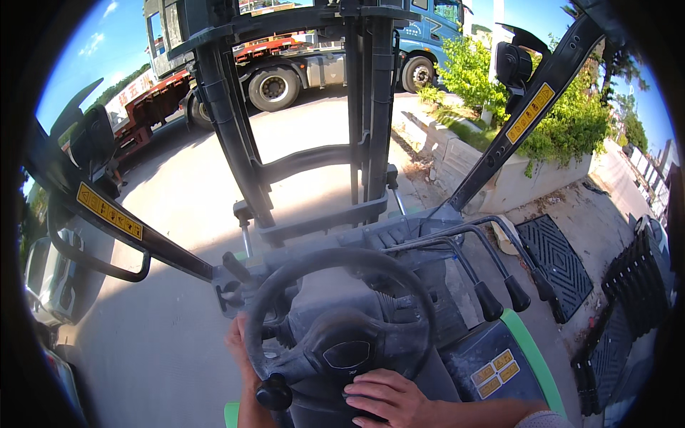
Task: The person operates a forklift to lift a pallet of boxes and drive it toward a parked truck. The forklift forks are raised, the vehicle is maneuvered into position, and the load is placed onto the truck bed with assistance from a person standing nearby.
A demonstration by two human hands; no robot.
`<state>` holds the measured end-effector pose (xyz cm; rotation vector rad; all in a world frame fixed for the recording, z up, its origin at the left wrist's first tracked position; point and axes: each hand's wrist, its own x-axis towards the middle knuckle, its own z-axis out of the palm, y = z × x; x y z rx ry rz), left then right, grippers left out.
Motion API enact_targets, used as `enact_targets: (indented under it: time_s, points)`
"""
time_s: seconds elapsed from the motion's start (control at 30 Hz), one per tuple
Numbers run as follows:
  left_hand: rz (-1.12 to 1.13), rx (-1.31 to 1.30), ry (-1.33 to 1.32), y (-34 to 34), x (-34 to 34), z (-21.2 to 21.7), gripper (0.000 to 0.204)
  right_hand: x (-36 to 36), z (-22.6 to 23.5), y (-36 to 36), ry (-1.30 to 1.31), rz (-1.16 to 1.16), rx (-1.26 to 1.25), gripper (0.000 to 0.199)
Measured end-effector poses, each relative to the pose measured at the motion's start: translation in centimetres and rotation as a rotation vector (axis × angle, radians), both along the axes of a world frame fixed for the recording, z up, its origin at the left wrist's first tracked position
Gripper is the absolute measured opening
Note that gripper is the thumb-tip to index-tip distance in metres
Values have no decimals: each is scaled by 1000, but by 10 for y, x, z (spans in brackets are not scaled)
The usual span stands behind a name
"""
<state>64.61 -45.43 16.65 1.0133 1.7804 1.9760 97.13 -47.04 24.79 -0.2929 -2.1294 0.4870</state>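
A dark, dusty steering wheel [341, 258] of a forklift is in front of me, with a round spinner knob [274, 392] at its lower left. My left hand [239, 346] is beside the wheel's left rim; its fingers are mostly hidden, so its grip cannot be made out. Below the wheel's hub, my right hand [389, 398] lies with fingers stretched and slightly apart, over a dark surface. Several black-knobbed control levers [489, 299] rise to the right, away from both hands. A short dark lever [235, 267] stands left of the wheel.
Ahead rises the black lift mast [307, 164]. Beyond it is a blue truck [421, 43] with a red flatbed trailer [153, 107]. A concrete planter [492, 167] with shrubs is at right, near black patterned mats [555, 260] and stacked black pieces [638, 278]. A light-coloured car [53, 278] is at left.
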Motion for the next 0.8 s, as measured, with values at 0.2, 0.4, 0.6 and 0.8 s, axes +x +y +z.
enact_targets:
  time_s: [0.2,0.4,0.6,0.8]
  points:
    - [59,-68,36,5,1,-4,45,-74,20,0,138,193,219,28]
    - [8,-99,17,6,30,16,39,-126,26,50,-179,183,505,33]
    - [166,-181,323,15,38,15,37,-130,51,108,200,-2,322,18]
    - [81,-136,-6,23,36,6,42,2,29,171,178,-473,189,19]
